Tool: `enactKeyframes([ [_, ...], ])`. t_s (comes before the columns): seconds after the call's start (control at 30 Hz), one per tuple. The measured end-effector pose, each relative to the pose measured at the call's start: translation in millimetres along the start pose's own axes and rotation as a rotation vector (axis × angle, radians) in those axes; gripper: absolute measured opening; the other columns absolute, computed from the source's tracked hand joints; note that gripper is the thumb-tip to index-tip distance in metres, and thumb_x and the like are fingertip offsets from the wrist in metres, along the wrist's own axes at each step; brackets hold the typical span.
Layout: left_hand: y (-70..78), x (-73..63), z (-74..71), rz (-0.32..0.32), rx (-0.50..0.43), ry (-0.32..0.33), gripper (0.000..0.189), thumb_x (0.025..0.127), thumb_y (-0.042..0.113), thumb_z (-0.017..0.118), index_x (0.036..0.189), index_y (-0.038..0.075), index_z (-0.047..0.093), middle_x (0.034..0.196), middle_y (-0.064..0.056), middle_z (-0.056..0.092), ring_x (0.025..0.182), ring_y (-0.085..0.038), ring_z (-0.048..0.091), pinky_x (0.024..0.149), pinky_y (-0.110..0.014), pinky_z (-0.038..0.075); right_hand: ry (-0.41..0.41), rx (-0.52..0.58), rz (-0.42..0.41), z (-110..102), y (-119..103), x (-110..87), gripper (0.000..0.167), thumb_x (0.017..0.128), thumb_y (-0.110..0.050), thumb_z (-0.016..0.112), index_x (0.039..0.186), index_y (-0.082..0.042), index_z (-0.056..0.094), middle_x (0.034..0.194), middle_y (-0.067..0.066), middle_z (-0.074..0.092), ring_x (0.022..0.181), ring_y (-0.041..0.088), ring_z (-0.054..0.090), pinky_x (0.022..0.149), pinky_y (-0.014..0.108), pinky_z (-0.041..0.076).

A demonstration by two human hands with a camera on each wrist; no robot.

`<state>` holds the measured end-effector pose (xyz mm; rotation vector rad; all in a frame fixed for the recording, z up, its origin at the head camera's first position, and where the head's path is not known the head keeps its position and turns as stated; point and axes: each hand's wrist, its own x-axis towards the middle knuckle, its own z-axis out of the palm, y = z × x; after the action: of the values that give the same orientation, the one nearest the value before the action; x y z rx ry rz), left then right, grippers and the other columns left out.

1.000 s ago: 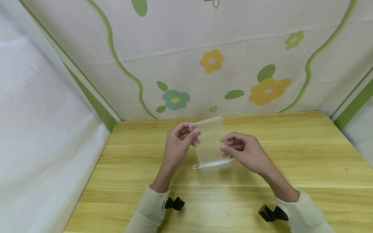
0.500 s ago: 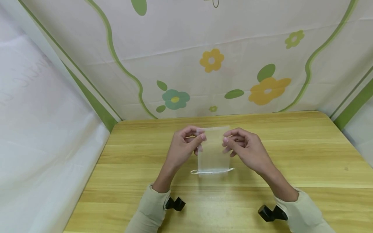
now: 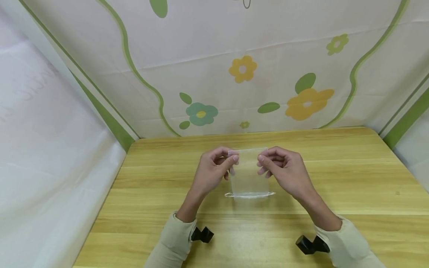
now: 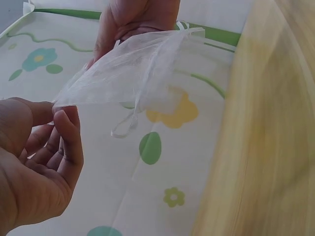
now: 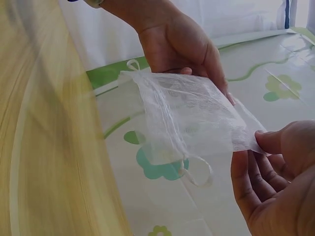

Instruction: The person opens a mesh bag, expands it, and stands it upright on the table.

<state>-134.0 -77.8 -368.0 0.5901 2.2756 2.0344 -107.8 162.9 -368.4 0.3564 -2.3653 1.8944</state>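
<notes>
A sheer white drawstring pouch (image 3: 249, 175) hangs between both hands over the table, its cord side toward the person. The left hand (image 3: 213, 169) pinches its far left corner between thumb and fingers. At the far right corner, the right hand (image 3: 285, 169) pinches it the same way. In the left wrist view the pouch (image 4: 128, 69) looks flat and see-through, with a cord loop dangling from its gathered band. The right wrist view shows the mesh (image 5: 197, 113) stretched out from the right thumb, a loop of cord sticking out at each end of the band.
A wooden table (image 3: 352, 186) lies beneath the hands. Behind it rises a white cloth (image 3: 201, 48) printed with flowers and green vines, and another white cloth (image 3: 50, 149) hangs at the left. Black wrist mounts (image 3: 202, 235) jut from the sleeves.
The right hand has shifted from the pouch's lower right side up to its far right corner. The pouch has turned from slanted to nearly straight, and sits slightly farther right.
</notes>
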Motion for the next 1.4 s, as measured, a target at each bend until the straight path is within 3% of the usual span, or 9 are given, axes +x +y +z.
enactKeyframes([
  [0.13, -0.2, 0.2, -2.0, 0.071, 0.051, 0.032, 0.011, 0.104, 0.011, 0.071, 0.107, 0.002, 0.078, 0.092, -0.018, 0.076, 0.064, -0.040, 0.066, 0.052, -0.022, 0.054, 0.018, 0.005, -0.027, -0.6, 0.6, 0.5, 0.019, 0.107, -0.018, 0.069, 0.107, 0.000, 0.076, 0.088, -0.002, 0.079, 0.073, 0.014, 0.078, 0.064, 0.029, 0.064],
  [0.23, -0.6, 0.8, -3.9, 0.110, 0.071, 0.044, 0.011, 0.104, 0.010, 0.072, 0.105, 0.001, 0.078, 0.091, -0.018, 0.076, 0.066, -0.048, 0.065, 0.052, -0.023, 0.054, 0.023, 0.004, -0.040, -1.2, 1.1, 0.7, 0.018, 0.106, -0.017, 0.070, 0.106, 0.000, 0.076, 0.087, -0.003, 0.079, 0.072, 0.014, 0.078, 0.064, 0.029, 0.064],
  [0.57, -2.6, 2.0, -3.9, 0.196, 0.158, 0.061, 0.010, 0.102, 0.007, 0.073, 0.106, 0.000, 0.079, 0.088, -0.016, 0.077, 0.064, -0.035, 0.067, 0.051, -0.026, 0.056, 0.013, -0.068, -0.046, -3.8, 0.2, 1.1, 0.018, 0.106, -0.020, 0.070, 0.112, -0.004, 0.075, 0.095, 0.014, 0.079, 0.080, 0.013, 0.078, 0.070, 0.030, 0.065],
  [0.83, -1.0, 0.4, -1.1, 0.232, 0.233, -0.007, 0.010, 0.102, 0.011, 0.074, 0.107, 0.003, 0.079, 0.089, -0.013, 0.078, 0.068, -0.032, 0.071, 0.057, -0.025, 0.058, 0.041, -0.092, -0.064, -3.1, -0.5, -0.4, 0.019, 0.108, -0.022, 0.068, 0.109, -0.006, 0.077, 0.089, 0.007, 0.078, 0.079, 0.017, 0.078, 0.071, 0.027, 0.064],
  [1.1, -2.0, 0.9, -0.1, 0.278, 0.227, 0.022, 0.009, 0.102, 0.009, 0.074, 0.103, 0.002, 0.080, 0.085, -0.012, 0.078, 0.063, -0.024, 0.069, 0.051, -0.025, 0.053, 0.103, -0.098, -0.108, -1.6, -0.4, -0.5, 0.015, 0.105, -0.016, 0.071, 0.107, -0.004, 0.079, 0.087, 0.011, 0.079, 0.071, 0.015, 0.077, 0.066, 0.025, 0.063],
  [1.4, -1.7, 1.2, -2.3, 0.309, 0.232, 0.042, 0.009, 0.101, 0.008, 0.074, 0.100, 0.002, 0.081, 0.082, -0.011, 0.078, 0.061, -0.020, 0.069, 0.048, -0.023, 0.047, 0.139, -0.106, -0.137, -1.5, -2.0, -0.1, 0.011, 0.103, -0.013, 0.073, 0.104, -0.007, 0.082, 0.086, 0.004, 0.079, 0.069, 0.011, 0.075, 0.064, 0.021, 0.060],
])
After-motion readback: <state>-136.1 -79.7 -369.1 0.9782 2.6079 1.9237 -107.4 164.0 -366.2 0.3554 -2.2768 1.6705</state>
